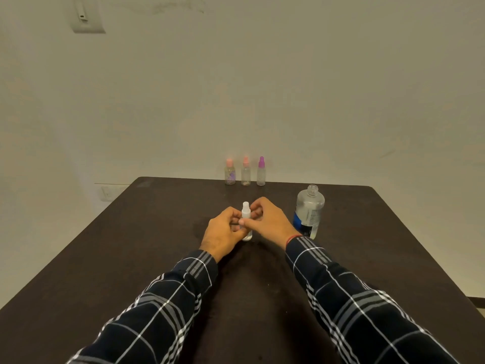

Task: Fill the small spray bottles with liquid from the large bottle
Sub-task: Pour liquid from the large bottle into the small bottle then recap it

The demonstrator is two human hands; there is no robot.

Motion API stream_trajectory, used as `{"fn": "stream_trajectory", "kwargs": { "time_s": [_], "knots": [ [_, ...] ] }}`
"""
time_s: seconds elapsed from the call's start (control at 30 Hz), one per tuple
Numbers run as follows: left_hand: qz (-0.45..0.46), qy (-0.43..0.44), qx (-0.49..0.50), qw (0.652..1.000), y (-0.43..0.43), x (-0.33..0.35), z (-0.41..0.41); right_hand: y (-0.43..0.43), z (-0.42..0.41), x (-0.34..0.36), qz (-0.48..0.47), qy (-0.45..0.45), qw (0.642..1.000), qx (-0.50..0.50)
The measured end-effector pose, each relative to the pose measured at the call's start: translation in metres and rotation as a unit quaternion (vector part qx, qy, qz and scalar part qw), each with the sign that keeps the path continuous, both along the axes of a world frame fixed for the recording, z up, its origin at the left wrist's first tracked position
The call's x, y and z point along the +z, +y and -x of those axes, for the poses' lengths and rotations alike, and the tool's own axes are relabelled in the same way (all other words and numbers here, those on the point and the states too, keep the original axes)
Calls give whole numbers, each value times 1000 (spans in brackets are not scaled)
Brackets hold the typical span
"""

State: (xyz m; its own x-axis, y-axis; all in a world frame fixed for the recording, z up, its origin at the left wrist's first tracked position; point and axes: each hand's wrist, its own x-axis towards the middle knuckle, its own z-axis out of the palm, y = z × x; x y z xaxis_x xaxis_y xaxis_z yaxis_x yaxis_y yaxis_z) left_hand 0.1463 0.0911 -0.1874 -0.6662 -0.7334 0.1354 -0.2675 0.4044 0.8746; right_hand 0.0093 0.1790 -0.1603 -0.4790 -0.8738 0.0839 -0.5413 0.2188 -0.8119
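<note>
A small clear spray bottle with a white top (246, 212) stands on the dark table (131, 258) at its middle. My left hand (223, 233) grips the bottle's body from the left. My right hand (270, 219) pinches its white top from the right. The large clear bottle (309, 211), uncapped and with a blue and black label, stands upright just right of my right hand. Three more small spray bottles stand in a row at the table's far edge: two with pink tops (229, 172) (246, 171) and one with a purple top (261, 171).
A pale wall rises directly behind the table's far edge, with a switch plate (86, 17) high on the left and a socket (107, 193) low on the left. Bare dark tabletop spreads to the left and right of my arms.
</note>
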Motion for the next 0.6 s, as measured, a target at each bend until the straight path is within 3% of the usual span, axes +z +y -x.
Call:
{"fn": "stream_trajectory", "kwargs": {
  "time_s": [0.17, 0.47, 0.53, 0.6],
  "knots": [
    [-15, -2, -9, 1000, -1, 1, 1, -1, 3, 7, -3, 9, 998, 68],
    [4, -6, 6, 1000, 1, 1, 0, -14, -13, 0, 15, 22, 997, -76],
    [16, -12, 2, 1000, 0, 1, -2, -11, -5, 8, -16, 37, 999, -31],
    [0, -1, -4, 1000, -2, 0, -1, -4, 6, 18, -22, -2, 999, 49]
  ]
}}
